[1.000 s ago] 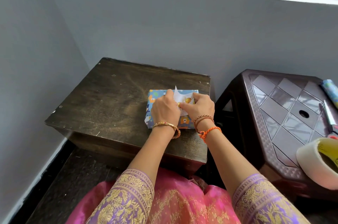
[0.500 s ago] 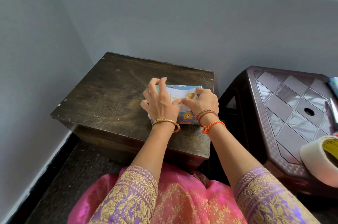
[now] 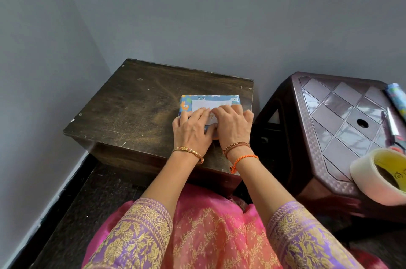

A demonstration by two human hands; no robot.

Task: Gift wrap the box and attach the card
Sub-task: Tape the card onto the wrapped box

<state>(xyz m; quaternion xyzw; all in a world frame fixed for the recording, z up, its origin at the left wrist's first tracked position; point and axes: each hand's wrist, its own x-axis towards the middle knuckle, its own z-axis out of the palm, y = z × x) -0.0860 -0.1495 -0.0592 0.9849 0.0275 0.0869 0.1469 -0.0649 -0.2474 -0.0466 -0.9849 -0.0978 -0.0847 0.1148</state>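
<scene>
Now flat: card [image 3: 205, 105], half lifted a second ago, pressed down on top of wrapped box [image 3: 186, 101]. Box on right part of wooden table [image 3: 136, 104], near its far right corner. Left hand [image 3: 193, 131] and right hand [image 3: 232, 127] side by side over card, fingers straight, palms down, gripping nothing. Wrapping looks complete; card apparently being stuck in place, so task judged near its end. Fixing under card not visible. Tape roll [image 3: 377, 177] and pen [image 3: 392, 123] untouched on plastic stool [image 3: 329, 115] to the right.
</scene>
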